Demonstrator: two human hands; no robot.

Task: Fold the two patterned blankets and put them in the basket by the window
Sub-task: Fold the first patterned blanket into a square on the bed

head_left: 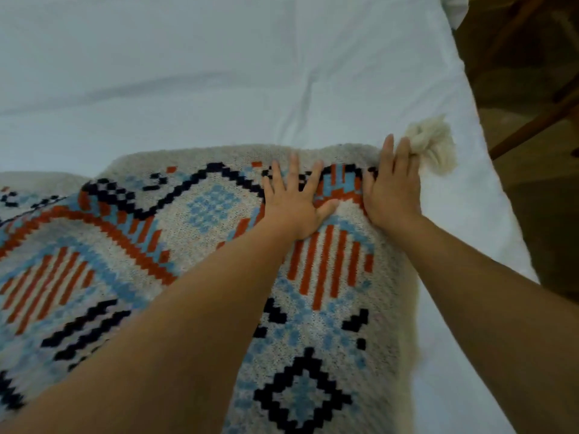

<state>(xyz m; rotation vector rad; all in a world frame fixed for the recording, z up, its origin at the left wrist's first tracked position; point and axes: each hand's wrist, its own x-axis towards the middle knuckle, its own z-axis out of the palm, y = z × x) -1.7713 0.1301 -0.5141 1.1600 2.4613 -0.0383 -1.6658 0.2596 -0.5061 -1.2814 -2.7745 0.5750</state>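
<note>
**Blanket: both hands flat at the tassel corner**

Blanket [203, 245] lies pattern-up on the bed [219, 73]. Its far edge runs left from the tassel [432, 145]. The bulk spreads from the tassel toward the person and out of view on the left, so I can't call the long axis.

- Right hand [391, 189]: just beside the tassel, palm down, fingers straight, outer fingertips touching the tassel's base. It holds nothing that I can see.
- Left hand [294, 208]: next one out from the tassel, on the blanket side. It is flat with fingers spread, pressing the fabric and gripping nothing.

This looks like smoothing or squaring the corner, not a grasp.

What the next move turns on: the tassel corner sits right at the right hand's fingertips, and all the loose fabric lies away from the tassel, to the left and near side. My guess is the right hand is better placed to pinch that corner, and the fold would travel away from the tassel across the blanket.

Can't tell how many layers are under the hands. The second blanket and the basket are not in view.
</note>
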